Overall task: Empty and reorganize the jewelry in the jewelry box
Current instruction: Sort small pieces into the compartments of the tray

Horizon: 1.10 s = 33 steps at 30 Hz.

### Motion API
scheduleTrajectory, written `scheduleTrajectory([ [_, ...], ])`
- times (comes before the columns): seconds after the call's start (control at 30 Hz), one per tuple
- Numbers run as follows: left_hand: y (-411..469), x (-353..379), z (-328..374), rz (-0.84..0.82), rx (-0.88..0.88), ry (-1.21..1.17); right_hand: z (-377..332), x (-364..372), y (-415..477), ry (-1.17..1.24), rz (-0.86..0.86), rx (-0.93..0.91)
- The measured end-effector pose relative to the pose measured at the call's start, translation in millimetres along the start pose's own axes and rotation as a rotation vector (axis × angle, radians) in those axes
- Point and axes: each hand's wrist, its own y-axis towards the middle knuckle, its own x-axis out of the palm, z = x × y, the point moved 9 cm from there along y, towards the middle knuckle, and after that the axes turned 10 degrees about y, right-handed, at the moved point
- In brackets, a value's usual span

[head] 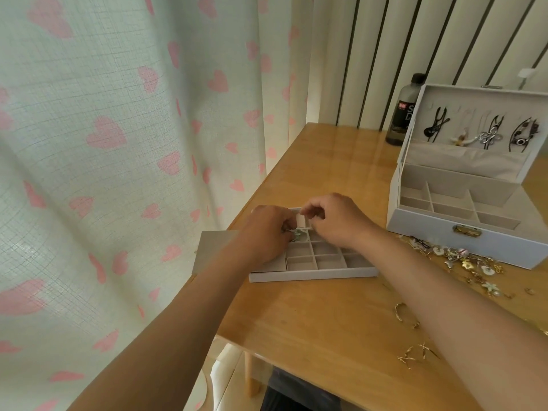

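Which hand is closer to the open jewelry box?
Right. The right hand is over the tray, nearer the jewelry box; the left hand, pinching a jewelry piece, is further left.

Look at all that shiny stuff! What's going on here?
A person is sorting jewelry at a wooden table. The left hand pinches a small silvery piece over a grey divider tray. The right hand curls beside it, its grip hidden. The jewelry box stands open to the right. Its visible compartments look empty, and hair clips hang inside its lid. A pile of jewelry lies loose before the box.
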Motion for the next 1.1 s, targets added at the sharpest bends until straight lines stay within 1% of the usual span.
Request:
scheduleTrajectory([
  [0.1,4.8,0.3,2.7,-0.031,-0.043,0.06,-9.6,17.3,2.6,-0.088,-0.135,-0.042],
  [0.13,6.3,0.7,3.3,-0.035,-0.061,0.077,-11.5,20.7,3.3,-0.136,-0.154,-0.06],
  [0.2,7.8,-0.1,3.5,-0.026,-0.103,0.087,-12.4,19.1,3.0,-0.186,-0.12,-0.083],
  [0.3,7.2,-3.7,3.3,0.034,-0.13,0.078,-11.8,13.9,-1.1,-0.155,-0.046,-0.109],
  [0.4,6.3,-6.6,6.1,0.07,-0.143,0.072,-12.2,16.7,-2.8,-0.172,-0.029,-0.118],
  [0.53,3.5,-0.4,8.7,0.052,-0.166,0.106,-9.3,22.0,-3.5,-0.217,-0.035,-0.098],
  [0.6,2.1,2.0,9.8,0.041,-0.161,0.137,-6.7,22.9,-5.0,-0.213,-0.06,-0.088],
  [0.7,-1.7,4.6,11.5,0.018,-0.12,0.163,-2.0,29.0,-8.0,-0.215,-0.164,-0.073],
  [0.77,-3.9,7.7,13.3,-0.027,-0.067,0.203,1.3,32.2,-10.0,-0.207,-0.222,-0.064],
  [0.87,-8.9,13.1,17.5,-0.105,0.007,0.277,2.7,31.7,-10.1,-0.196,-0.25,-0.054],
  [0.9,-10.5,14.1,19.4,-0.102,0.031,0.293,3.4,31.0,-9.4,-0.176,-0.255,-0.044],
  [0.97,-11.6,15.8,19.5,-0.045,0.075,0.307,5.8,29.7,-7.7,-0.124,-0.263,-0.01],
  [1.03,-11.1,19.4,10.7,-0.007,0.049,0.269,7.0,27.3,-5.6,-0.074,-0.248,0.016],
  [1.1,-10.4,19.7,4.4,0.003,0.003,0.175,8.7,24.7,-4.5,-0.046,-0.22,0.031],
])
